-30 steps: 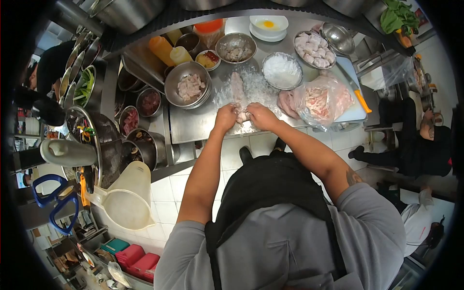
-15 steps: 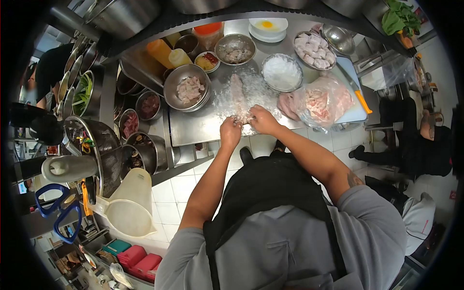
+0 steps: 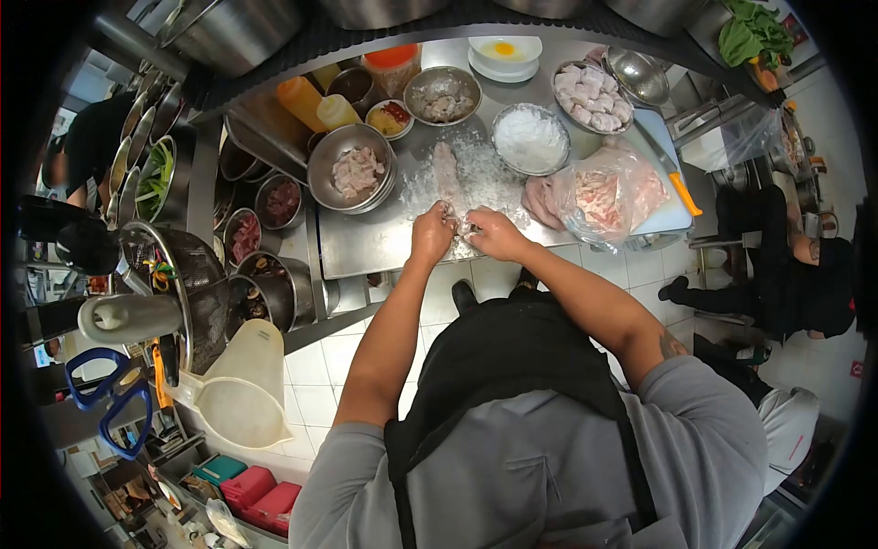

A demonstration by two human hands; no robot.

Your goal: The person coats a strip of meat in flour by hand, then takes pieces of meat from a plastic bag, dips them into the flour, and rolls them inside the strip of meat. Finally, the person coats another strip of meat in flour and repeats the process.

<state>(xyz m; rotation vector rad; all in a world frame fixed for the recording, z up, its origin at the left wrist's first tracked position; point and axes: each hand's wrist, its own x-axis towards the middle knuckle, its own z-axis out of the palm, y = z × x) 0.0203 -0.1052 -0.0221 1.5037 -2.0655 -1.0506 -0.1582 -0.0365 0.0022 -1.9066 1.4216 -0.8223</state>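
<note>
Left hand [image 3: 432, 236] and right hand [image 3: 495, 234], fingers curled nearly closed, pinch the near end of a floured meat strip [image 3: 446, 174] on the steel counter [image 3: 366, 242]; its long axis runs toward twelve o'clock from the fingers; both hands equally near.

A stainless-steel worktable [image 3: 361, 247] stands ahead, and its bare near-left corner gleams under bright, even overhead light. Over its far edge runs a dark ribbed shelf [image 3: 302, 46] loaded with big steel pots [image 3: 238, 27]. Off the table's left edge a second steel counter [image 3: 294, 240] carries on, set with round wells. The floor [image 3: 320, 366] is white square tile with grey grout. It runs under the table's near edge and shows again past its right corner. Low down to the near left, well away from the table, sit red and teal boxes [image 3: 247, 485].
</note>
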